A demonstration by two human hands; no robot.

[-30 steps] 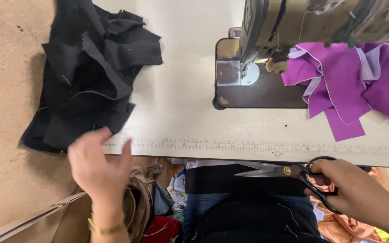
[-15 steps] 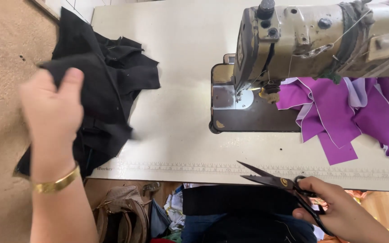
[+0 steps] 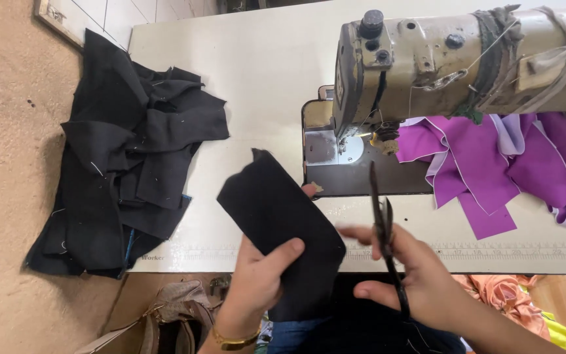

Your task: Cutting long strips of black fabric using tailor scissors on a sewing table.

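held cloth piece [image 3: 283, 223]: plain black, no pattern
cloth heap [image 3: 126, 170], far left: black, flecked with white thread ends
scissors [image 3: 384, 229]: dark, near-black blades
sewing machine [image 3: 453, 59]: pale cream, black knobs, worn marks
fabric pile [image 3: 486, 164], right: purple, with lilac pieces
table [image 3: 257, 72]: off-white
bracelet [image 3: 234, 339], near left: gold
cloth [image 3: 499, 295], near right: orange, yellow beside it

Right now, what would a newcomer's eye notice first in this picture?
First, the left hand holding up a flat black fabric piece at the centre, beside the right hand gripping dark metal scissors. Then the worn beige sewing machine at upper right, bright purple fabric pieces beneath it, and a heap of black cloth at left.
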